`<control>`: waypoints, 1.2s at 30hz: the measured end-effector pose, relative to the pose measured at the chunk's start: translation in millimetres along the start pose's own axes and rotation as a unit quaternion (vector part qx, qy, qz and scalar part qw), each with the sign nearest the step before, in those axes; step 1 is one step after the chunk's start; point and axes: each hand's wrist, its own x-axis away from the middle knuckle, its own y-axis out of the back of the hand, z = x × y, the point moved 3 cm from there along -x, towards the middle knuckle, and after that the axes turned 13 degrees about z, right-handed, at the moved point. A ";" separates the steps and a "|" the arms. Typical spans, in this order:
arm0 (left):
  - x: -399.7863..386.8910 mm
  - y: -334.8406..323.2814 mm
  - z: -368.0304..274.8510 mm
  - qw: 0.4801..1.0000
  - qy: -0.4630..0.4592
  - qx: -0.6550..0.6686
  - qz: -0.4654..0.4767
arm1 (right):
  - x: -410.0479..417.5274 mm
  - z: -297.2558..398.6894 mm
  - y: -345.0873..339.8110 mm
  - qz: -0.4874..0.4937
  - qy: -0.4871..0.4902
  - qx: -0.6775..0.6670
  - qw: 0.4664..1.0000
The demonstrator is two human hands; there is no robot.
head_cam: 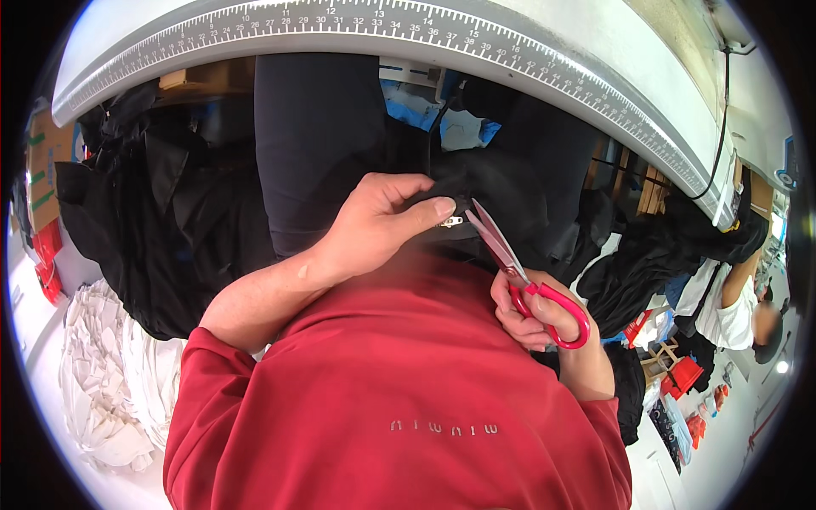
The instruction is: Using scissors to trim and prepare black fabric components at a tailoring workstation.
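Observation:
My left hand (pixel 389 217) pinches black fabric (pixel 503 185) over my lap, thumb on top. Beside the thumb tip shows a small metal zipper pull (pixel 451 222). My right hand (pixel 542 309) holds scissors with red handles (pixel 503 252), fingers through the loops. The blades point up and left, slightly parted, with their tips close to the fabric just right of my left thumb. Whether the blades touch the cloth, I cannot tell.
A table edge with a printed ruler scale (pixel 382 24) curves across the top. Black garments (pixel 185 210) are heaped at left, white fabric (pixel 105 376) below them. More black cloth (pixel 644 268) lies at right, near another person (pixel 727 306). A black cable (pixel 725 121) hangs by the table.

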 end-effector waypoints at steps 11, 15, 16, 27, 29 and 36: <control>2.4 -3.2 -9.2 0.994 0.046 -0.090 -0.035 | 2.4 -12.0 -2.1 -0.058 0.022 0.067 0.996; 8.3 0.4 12.5 0.988 0.057 -0.141 -0.025 | 39.4 8.1 18.4 -0.037 0.355 0.033 0.934; 12.1 1.4 9.2 0.991 0.055 -0.111 -0.040 | 56.7 26.1 15.1 -0.082 0.409 0.052 0.907; -0.6 -10.2 -11.6 0.995 -0.055 -0.080 -0.030 | 69.1 201.0 6.3 -0.584 0.082 0.706 0.392; -1.1 -9.5 -11.3 0.997 -0.054 -0.042 -0.031 | 82.2 234.8 41.0 -0.570 0.028 0.716 0.403; 0.9 -4.2 -8.3 0.994 -0.086 0.049 -0.038 | 7.5 159.5 -15.3 -0.445 0.212 0.737 0.462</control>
